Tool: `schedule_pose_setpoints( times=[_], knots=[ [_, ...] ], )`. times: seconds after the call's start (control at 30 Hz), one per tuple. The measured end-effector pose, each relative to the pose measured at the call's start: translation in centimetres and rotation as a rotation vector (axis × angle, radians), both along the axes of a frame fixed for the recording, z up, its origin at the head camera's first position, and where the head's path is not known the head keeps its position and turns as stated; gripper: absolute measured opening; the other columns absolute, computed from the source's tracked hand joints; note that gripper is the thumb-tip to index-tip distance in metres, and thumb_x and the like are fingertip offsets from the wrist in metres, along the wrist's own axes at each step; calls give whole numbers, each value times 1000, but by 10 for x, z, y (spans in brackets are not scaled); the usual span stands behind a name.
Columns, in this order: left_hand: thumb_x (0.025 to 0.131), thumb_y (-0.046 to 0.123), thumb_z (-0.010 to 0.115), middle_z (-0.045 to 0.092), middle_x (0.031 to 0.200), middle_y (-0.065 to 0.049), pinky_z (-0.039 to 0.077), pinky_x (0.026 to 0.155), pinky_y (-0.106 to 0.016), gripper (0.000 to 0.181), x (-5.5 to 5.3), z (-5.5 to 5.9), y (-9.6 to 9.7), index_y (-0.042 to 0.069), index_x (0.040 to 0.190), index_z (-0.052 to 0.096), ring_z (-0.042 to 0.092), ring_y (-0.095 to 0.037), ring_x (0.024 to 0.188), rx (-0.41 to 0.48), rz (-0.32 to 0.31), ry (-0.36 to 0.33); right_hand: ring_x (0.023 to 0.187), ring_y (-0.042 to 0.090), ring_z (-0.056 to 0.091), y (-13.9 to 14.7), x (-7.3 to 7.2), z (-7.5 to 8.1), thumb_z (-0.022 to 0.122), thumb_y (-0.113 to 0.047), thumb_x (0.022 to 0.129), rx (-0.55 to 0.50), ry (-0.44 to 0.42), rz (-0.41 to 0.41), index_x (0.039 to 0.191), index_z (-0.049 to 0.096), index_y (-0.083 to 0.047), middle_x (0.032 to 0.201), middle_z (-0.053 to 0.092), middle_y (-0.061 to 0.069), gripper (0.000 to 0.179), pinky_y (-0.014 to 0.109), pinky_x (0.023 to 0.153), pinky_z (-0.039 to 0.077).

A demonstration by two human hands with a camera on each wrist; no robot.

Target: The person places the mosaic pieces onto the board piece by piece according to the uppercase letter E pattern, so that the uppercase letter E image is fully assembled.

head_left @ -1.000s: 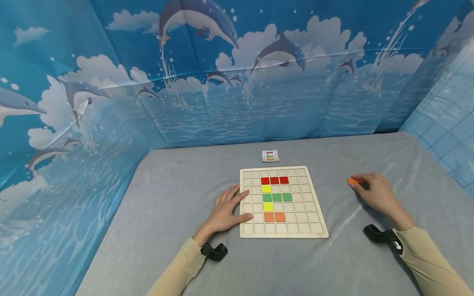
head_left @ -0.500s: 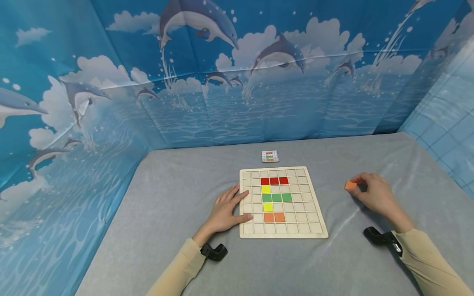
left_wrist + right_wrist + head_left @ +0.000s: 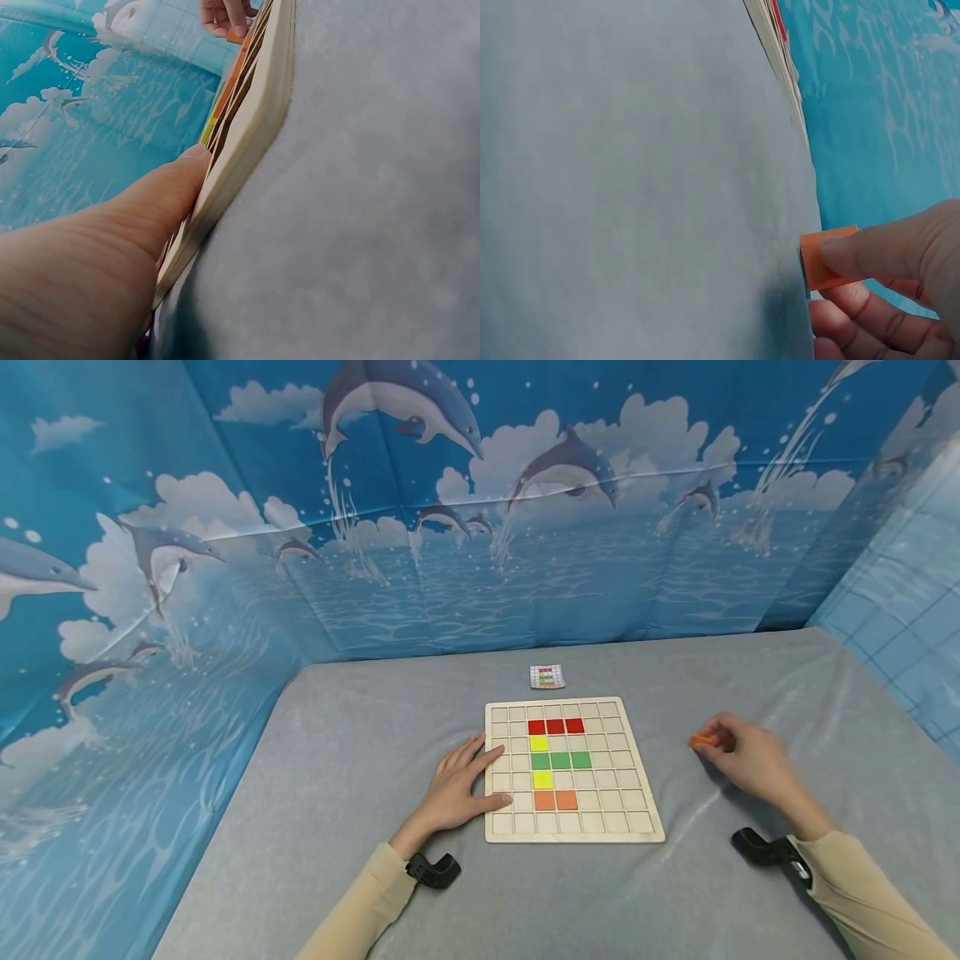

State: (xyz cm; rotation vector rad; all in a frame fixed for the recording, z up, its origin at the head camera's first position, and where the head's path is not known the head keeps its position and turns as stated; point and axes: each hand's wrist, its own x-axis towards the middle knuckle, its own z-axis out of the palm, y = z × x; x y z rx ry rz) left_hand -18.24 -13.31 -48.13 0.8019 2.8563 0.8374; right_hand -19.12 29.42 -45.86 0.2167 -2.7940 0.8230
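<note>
A light wooden grid board (image 3: 615,822) lies on the grey cloth in the head view. In its squares sit red tiles (image 3: 555,727), yellow tiles (image 3: 542,779), green tiles (image 3: 561,761) and two orange tiles (image 3: 556,800). My left hand (image 3: 450,793) rests on the board's left edge, fingers spread and straight, thumb over the lower left squares. To the right of the board, my right hand (image 3: 753,760) pinches a loose orange tile (image 3: 829,259) between thumb and fingers. The right wrist view shows the thumb pressed against the tile's face.
A small printed card (image 3: 547,677) with a coloured grid pattern lies behind the board. The grey cloth (image 3: 360,735) covers the table. Around it hangs a blue curtain (image 3: 450,585) with dolphins. Each wrist carries a black band (image 3: 435,871).
My right hand has moved a little left toward the board with the orange tile, which has turned in its fingers. The left hand and the tiles on the board stay put.
</note>
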Motion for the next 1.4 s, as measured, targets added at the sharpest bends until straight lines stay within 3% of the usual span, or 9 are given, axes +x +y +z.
schedule_pose_setpoints(
  times=[0.27, 0.67, 0.93, 1.13, 1.4],
  knots=[
    [87, 51, 63, 18, 156, -9, 10, 109, -49, 74, 1, -1, 0, 20, 148, 36, 10, -23, 142, 4, -1, -1, 60, 15, 49, -25, 8, 4, 75, -5, 80, -65, -15, 77, 86, 60, -3, 71, 57, 1, 17, 26, 48, 38],
    [86, 53, 62, 17, 156, -8, 10, 109, -49, 74, -1, -3, 0, 21, 148, 36, 10, -22, 142, 5, 8, -6, 59, 10, 54, -77, 22, 13, 77, -11, 80, -234, -205, 310, 80, 65, -12, 72, 61, -4, 13, 24, 51, 44],
    [86, 54, 62, 16, 156, -7, 9, 109, -49, 74, -4, -2, 0, 22, 148, 36, 9, -21, 142, 11, 9, -6, 64, 9, 55, -102, 23, 12, 76, -9, 81, -219, -246, 433, 82, 66, -15, 74, 60, -8, 11, 24, 58, 47],
    [86, 53, 63, 17, 156, -8, 9, 109, -49, 74, -4, -1, -1, 22, 148, 37, 9, -22, 142, 19, 12, -8, 65, 9, 54, -110, 22, 9, 75, -12, 82, -228, -253, 470, 83, 66, -17, 73, 60, -8, 11, 24, 59, 45],
    [86, 52, 63, 16, 156, -8, 9, 109, -50, 75, -2, 0, -2, 22, 149, 36, 8, -22, 143, 27, 5, -15, 64, 11, 52, -114, 24, 6, 74, -11, 83, -228, -291, 459, 83, 67, -17, 71, 58, -8, 10, 25, 57, 42]
  ],
)
